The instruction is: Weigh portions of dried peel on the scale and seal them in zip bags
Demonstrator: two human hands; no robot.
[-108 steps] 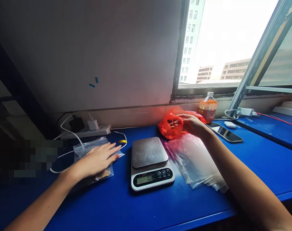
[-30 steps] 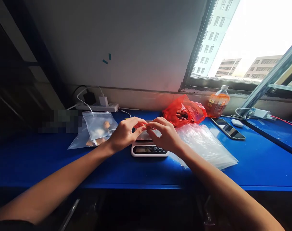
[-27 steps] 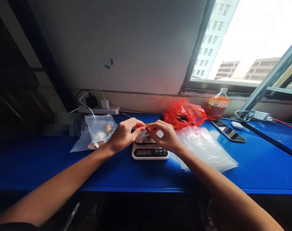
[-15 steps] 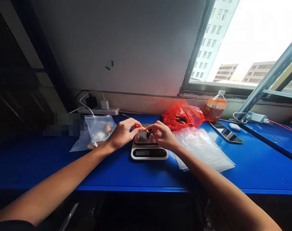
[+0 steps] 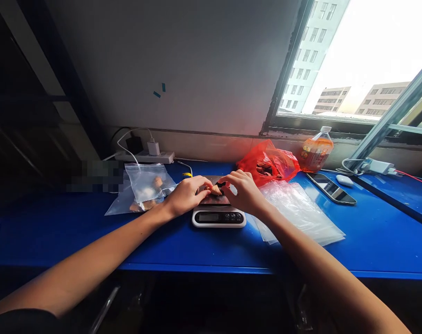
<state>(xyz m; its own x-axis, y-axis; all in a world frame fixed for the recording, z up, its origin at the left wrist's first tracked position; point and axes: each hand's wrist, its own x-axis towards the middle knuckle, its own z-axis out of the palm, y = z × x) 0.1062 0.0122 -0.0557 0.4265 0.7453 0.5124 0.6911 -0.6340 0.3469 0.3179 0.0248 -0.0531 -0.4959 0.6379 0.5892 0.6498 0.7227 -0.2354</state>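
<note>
The left hand (image 5: 188, 192) has its grip pinched on one end of a small tan piece (image 5: 216, 190), which is over the metal plate (image 5: 211, 201) of a kitchen scale (image 5: 219, 223) — whether it touches the plate, I cannot tell. The right hand (image 5: 244, 191) faces it from the other side, thumb and fingers curled around a dark piece (image 5: 222, 185); I cannot tell whether that grip is closed on it. The numbers on the scale's display (image 5: 209, 217) are too dim to read.

Left of the scale, two clear bags (image 5: 144, 174) overlap on the blue counter (image 5: 197, 253), with brown pieces inside. On the right, a red bag (image 5: 282, 169) gapes open over dark contents, and a stack of clear bags (image 5: 301, 213) lies flat in front of it. Behind these, near the window, stands a bottle (image 5: 317, 150) of orange-brown drink — a phone (image 5: 331, 188) lies just in front, beside a small white case (image 5: 345, 180).
</note>
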